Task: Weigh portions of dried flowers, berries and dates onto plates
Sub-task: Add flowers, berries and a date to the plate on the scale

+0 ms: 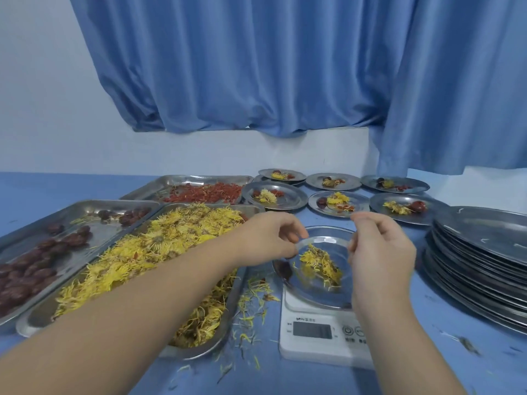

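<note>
Three supply trays occupy the left of the frame: dates tray (pixel 85 205), flower tray (pixel 35 316) and berry tray (pixel 176 182) at upper centre. All three retain stock.

Left hand (pixel 271 238): fingers curled at the upper-left rim of the plate (pixel 313 289). Blur prevents confirming a grip.

The plate sits on the scale (pixel 322 349), lower centre. It carries a flower portion (pixel 320 263). A dark item at its left edge may be a date. No berries are visible, so this portion is judged incomplete.

Six filled plates (pixel 293 199) stand in two rows at upper centre-right, each with flowers and red or dark pieces. These are judged finished.

Right hand (pixel 382 255): fingers curled beside the right rim of the plate; contact cannot be determined.

A tall stack (pixel 479 252) of unfilled plates at the right edge indicates that many portions remain.

Writing: a brand line above the display (pixel 312 329) and button labels are present on the scale but illegible. No reading is discernible.
</note>
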A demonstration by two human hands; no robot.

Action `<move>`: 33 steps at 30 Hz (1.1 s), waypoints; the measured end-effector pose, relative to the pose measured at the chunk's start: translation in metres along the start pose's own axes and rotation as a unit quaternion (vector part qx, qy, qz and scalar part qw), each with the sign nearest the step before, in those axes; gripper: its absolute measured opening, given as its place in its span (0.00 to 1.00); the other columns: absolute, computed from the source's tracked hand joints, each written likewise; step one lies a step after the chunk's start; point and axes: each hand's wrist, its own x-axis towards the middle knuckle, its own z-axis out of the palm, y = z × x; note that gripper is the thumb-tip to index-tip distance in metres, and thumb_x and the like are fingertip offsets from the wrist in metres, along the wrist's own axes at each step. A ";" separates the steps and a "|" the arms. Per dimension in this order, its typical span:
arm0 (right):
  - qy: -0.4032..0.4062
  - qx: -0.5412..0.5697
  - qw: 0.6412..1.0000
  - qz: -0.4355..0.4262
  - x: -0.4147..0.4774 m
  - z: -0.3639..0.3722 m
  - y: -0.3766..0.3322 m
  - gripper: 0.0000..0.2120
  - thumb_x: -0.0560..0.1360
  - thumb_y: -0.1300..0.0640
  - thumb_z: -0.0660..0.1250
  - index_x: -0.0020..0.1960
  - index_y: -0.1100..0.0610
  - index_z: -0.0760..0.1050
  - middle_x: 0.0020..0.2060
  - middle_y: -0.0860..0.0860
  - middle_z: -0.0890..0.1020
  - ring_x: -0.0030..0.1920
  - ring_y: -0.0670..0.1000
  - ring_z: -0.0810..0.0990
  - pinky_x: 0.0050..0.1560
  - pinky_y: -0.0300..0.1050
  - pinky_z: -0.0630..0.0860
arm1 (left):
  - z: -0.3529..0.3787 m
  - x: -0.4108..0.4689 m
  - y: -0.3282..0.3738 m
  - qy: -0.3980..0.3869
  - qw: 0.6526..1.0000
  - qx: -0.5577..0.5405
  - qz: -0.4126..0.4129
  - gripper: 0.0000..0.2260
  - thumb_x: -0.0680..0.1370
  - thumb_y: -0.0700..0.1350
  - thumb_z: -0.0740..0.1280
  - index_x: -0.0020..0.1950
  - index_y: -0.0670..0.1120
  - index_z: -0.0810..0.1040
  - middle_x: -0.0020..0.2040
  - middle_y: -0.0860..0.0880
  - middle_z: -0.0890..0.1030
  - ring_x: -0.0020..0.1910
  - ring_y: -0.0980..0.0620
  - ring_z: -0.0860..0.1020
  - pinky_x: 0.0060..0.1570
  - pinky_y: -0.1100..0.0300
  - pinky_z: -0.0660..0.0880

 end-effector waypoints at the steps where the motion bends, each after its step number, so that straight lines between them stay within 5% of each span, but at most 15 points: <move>1: -0.001 -0.007 1.000 -0.005 0.000 0.001 0.000 0.07 0.72 0.54 0.65 0.40 0.46 0.80 0.22 0.45 0.73 0.25 0.47 0.69 0.31 0.47 0.67 | 0.003 0.001 -0.001 -0.003 1.000 0.003 -0.001 0.10 0.73 0.43 0.72 0.46 0.59 0.79 0.47 0.55 0.81 0.43 0.63 0.80 0.46 0.65 0.78; 8: -0.062 0.012 0.998 -0.016 -0.009 0.006 -0.002 0.08 0.74 0.58 0.64 0.39 0.49 0.79 0.24 0.49 0.70 0.26 0.48 0.66 0.26 0.42 0.63 | -0.011 0.002 -0.006 0.032 0.999 -0.008 0.002 0.06 0.75 0.47 0.72 0.48 0.57 0.81 0.44 0.59 0.83 0.44 0.64 0.80 0.45 0.69 0.75; 14: -0.224 -0.047 0.972 0.048 0.021 0.023 -0.022 0.10 0.76 0.59 0.62 0.41 0.51 0.80 0.23 0.48 0.74 0.22 0.46 0.67 0.22 0.37 0.64 | -0.059 0.007 -0.020 0.070 0.995 0.042 -0.055 0.04 0.76 0.48 0.70 0.47 0.58 0.82 0.44 0.59 0.84 0.44 0.61 0.81 0.49 0.59 0.78; 20: -0.315 -0.152 0.937 0.003 0.068 0.046 -0.038 0.07 0.76 0.56 0.64 0.43 0.53 0.80 0.25 0.50 0.79 0.23 0.47 0.72 0.23 0.37 0.68 | -0.121 0.021 -0.045 0.163 0.972 0.109 -0.127 0.05 0.77 0.45 0.66 0.48 0.54 0.81 0.44 0.57 0.81 0.39 0.59 0.77 0.35 0.62 0.72; 24: -0.352 -0.209 0.912 -0.021 0.095 0.059 -0.032 0.07 0.76 0.54 0.65 0.42 0.53 0.80 0.28 0.49 0.81 0.25 0.47 0.74 0.27 0.42 0.71 | -0.157 0.038 -0.073 0.216 0.944 0.183 -0.170 0.07 0.78 0.44 0.63 0.50 0.48 0.81 0.46 0.50 0.81 0.39 0.54 0.75 0.36 0.60 0.69; 29: -0.364 -0.261 0.894 -0.034 0.123 0.065 -0.013 0.07 0.76 0.53 0.65 0.41 0.51 0.80 0.30 0.48 0.82 0.26 0.45 0.75 0.29 0.41 0.72 | -0.179 0.072 -0.122 0.174 0.925 0.239 -0.241 0.09 0.79 0.48 0.62 0.55 0.46 0.79 0.52 0.47 0.80 0.51 0.47 0.76 0.49 0.56 0.69; 33: -0.352 -0.264 0.897 -0.034 0.141 0.064 0.003 0.08 0.75 0.53 0.65 0.38 0.49 0.80 0.29 0.49 0.82 0.26 0.45 0.76 0.29 0.43 0.72 | -0.183 0.106 -0.160 0.109 0.919 0.266 -0.271 0.14 0.80 0.51 0.62 0.60 0.45 0.78 0.54 0.46 0.78 0.51 0.47 0.74 0.54 0.53 0.71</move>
